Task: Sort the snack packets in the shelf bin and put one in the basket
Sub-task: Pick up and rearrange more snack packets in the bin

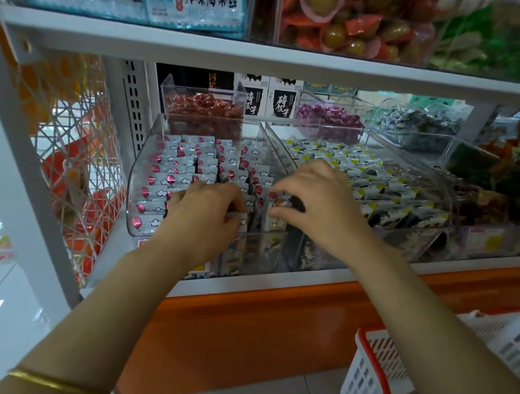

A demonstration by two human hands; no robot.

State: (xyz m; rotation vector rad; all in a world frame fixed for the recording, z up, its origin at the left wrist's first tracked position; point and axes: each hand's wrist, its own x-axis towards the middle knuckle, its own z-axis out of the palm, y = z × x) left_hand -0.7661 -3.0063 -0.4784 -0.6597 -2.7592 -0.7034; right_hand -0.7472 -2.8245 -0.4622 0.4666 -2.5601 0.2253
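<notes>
While the right hand works at the near right corner of the shelf bin, its fingers and thumb are pressed together in a pinch on a single packet, which is partly raised above its neighbours. The left hand is just beside it. Its fingers are curled down over the tops of the upright snack packets and seem to hold a bunch of them in place.

Progress, as a judgement: sorting is under way.
- Beyond the left fingers the packets stand in fairly even rows.
- Between the two hands they lean and sit unevenly, so that stretch is still to be straightened.
- No packet can be seen in the basket, though its inside is mostly hidden behind the right forearm. The transfer is taken as not yet done.
- The basket is well apart from the fingers, below and to the right of the right arm.

Writing:
- Snack packets are silver-white with a red round mark and cloud shapes. Their print is too small to read.
- The lower part of the packets under the right fingers carries characters I cannot make out.
- Two boxes behind the bin, far beyond the fingers, read 碎银子.
- Pale blue packs on the upper shelf above the hands read 鲜味海带丝.
- The neighbouring bin's packets, just right of the right hand, show yellow corners and no legible text.
</notes>
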